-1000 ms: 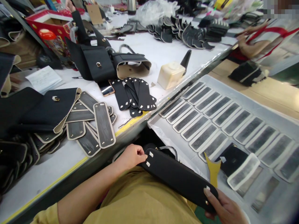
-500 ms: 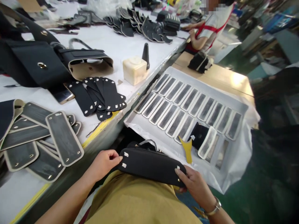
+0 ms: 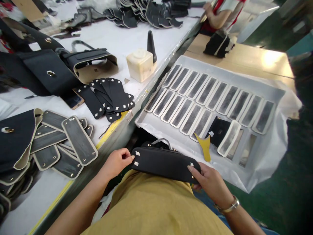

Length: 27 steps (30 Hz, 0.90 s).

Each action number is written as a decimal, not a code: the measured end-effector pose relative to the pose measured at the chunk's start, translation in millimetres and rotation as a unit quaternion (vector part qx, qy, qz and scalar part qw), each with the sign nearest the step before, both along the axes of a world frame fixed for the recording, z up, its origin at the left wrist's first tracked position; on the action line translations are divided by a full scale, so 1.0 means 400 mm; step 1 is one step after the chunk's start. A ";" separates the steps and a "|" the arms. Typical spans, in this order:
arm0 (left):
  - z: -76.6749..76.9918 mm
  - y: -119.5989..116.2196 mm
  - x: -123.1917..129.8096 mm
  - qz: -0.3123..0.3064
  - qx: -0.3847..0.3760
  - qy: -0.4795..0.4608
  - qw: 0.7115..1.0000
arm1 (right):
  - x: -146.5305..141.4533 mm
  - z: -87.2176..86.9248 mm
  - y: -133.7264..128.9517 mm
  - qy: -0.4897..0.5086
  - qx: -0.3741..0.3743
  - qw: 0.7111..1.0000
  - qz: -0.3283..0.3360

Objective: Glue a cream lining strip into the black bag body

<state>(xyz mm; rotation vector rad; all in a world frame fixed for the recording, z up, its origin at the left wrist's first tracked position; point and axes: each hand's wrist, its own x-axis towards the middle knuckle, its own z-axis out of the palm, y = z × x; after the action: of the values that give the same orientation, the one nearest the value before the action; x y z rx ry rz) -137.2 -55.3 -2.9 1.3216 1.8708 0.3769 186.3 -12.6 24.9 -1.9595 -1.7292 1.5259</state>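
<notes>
A black handbag lies against my front, its long rounded base turned up toward me. White tabs show near both ends of that base. My left hand pinches the base's left end between thumb and fingers. Around the right end, my right hand is closed, its thumb beside a tab and a small metal stud. Behind the base, part of a grey-wrapped handle sticks up; the rest of the bag is hidden. A yellow forked piece lies on the tray edge just beyond.
A grey tray holds rows of dark, pale-edged strips. On the table at left are studded panels, black tabbed pieces, a phone, finished-looking bags and a cream container. Another person's arm is at the far end.
The view has shifted, so the table and tray sit differently in the picture. Both hands keep the same hold on the handbag's base.
</notes>
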 end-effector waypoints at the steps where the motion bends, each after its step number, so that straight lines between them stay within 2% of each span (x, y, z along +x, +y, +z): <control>1: 0.004 0.000 -0.001 -0.013 0.011 0.033 0.999 | -0.002 0.003 0.000 -0.006 0.003 1.000 -0.001; 3: 0.016 -0.001 0.005 -0.037 0.061 0.101 0.992 | -0.005 0.009 0.000 -0.017 0.007 1.000 -0.001; 5: 0.031 0.002 0.027 -0.078 0.145 0.145 0.976 | -0.008 0.013 -0.001 -0.021 0.011 1.000 -0.001; 8: 0.044 0.015 0.094 -0.213 0.249 0.126 0.936 | -0.009 0.013 -0.003 -0.018 0.020 1.000 -0.002; 10: 0.039 0.029 0.148 -0.314 0.273 0.094 0.905 | -0.007 0.011 -0.005 -0.011 0.023 1.000 -0.003; 12: 0.027 0.043 0.194 -0.376 0.273 0.076 0.882 | 0.002 0.010 -0.008 -0.002 0.025 1.000 0.001; 16: 0.002 0.062 0.234 -0.391 0.264 0.058 0.880 | 0.045 0.017 -0.016 0.011 0.025 1.000 -0.012; 20: 0.004 0.061 0.237 -0.375 0.272 0.061 0.884 | 0.092 0.022 -0.022 0.052 -0.027 0.997 -0.050; 24: 0.017 0.065 0.271 -0.391 0.266 0.071 0.878 | 0.108 -0.001 -0.023 0.100 -0.071 0.990 -0.070; 27: 0.019 0.076 0.314 -0.403 0.268 0.066 0.872 | 0.109 -0.026 -0.024 0.113 -0.069 0.987 -0.093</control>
<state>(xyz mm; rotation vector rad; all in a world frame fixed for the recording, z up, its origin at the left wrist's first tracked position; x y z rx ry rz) -11.5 -25.1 4.7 2.4079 1.1643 0.3690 229.8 -22.2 14.7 -1.8622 -1.3452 1.7602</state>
